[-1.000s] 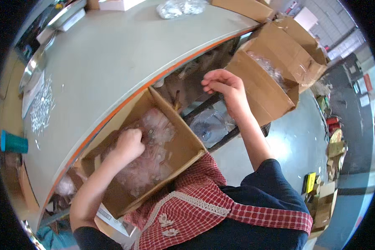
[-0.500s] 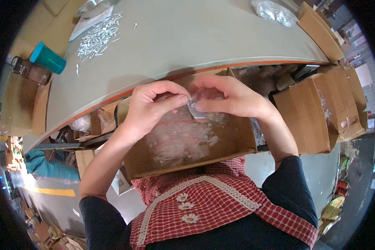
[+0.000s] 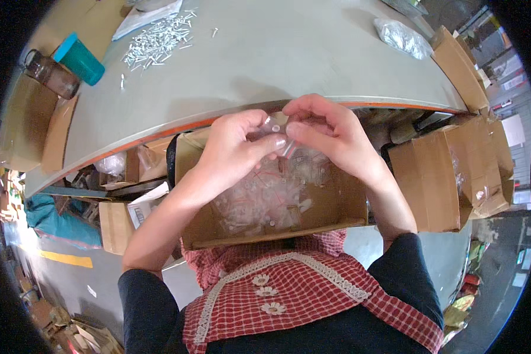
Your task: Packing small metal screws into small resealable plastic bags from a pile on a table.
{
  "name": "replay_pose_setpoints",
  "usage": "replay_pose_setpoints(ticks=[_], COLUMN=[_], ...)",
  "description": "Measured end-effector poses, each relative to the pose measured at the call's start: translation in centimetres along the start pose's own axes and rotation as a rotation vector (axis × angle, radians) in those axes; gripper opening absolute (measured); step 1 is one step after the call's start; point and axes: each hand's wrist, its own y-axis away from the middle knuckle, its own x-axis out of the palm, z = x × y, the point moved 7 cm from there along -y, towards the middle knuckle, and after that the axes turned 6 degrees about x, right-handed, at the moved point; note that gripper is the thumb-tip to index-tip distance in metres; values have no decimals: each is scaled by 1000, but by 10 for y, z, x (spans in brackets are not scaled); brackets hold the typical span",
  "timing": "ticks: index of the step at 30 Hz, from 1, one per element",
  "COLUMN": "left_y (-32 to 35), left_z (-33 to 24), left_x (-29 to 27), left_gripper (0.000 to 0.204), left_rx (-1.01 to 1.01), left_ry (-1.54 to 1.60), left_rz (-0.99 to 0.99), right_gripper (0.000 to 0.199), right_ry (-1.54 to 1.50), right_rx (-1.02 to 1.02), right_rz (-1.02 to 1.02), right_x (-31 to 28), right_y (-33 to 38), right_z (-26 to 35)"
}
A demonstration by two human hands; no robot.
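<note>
Clear plastic pinched in a two-handed grip: one small bag [image 3: 288,147] between left hand [image 3: 233,150] and right hand [image 3: 330,138], at both sets of fingertips, neither nearer; long axis impossible to tell. Below, one cardboard carton [image 3: 336,203] with overlapping bags [image 3: 256,197], uncountable. Beyond, on the tabletop [image 3: 289,59], one heap of silvery pieces [image 3: 156,44], two strays [image 3: 123,81] apart; rightward, one plastic packet [image 3: 402,38]. Far left, one teal cup [image 3: 79,58], one dark bottle [image 3: 52,74].

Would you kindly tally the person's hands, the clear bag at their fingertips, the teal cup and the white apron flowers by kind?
Hands (left, right): 2
Clear bag: 1
Teal cup: 1
White apron flowers: 3
Total: 7
</note>
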Motion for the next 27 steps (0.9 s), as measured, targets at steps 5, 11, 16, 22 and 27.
replay_pose_setpoints(ticks=[5, 11, 16, 22, 27], left_y=[4, 9, 9, 12, 13], left_z=[1, 5, 6, 7, -11], left_x=[-5, -3, -2, 6, -7], left_gripper=[14, 18, 17, 17, 14], left_rx=[7, 34, 44, 17, 243], left_ry=[201, 275, 315, 369, -49], left_rz=[-155, -210, -238, -132, -262], right_gripper=[24, 19, 12, 13, 16], right_ry=[-118, -230, -97, 203, 213], right_rx=[186, 79, 136, 124, -33], right_rz=[75, 40, 10, 15, 0], right_x=[8, 8, 8, 7, 7], right_y=[8, 10, 16, 21, 21], right_z=[-11, -2, 4, 9, 11])
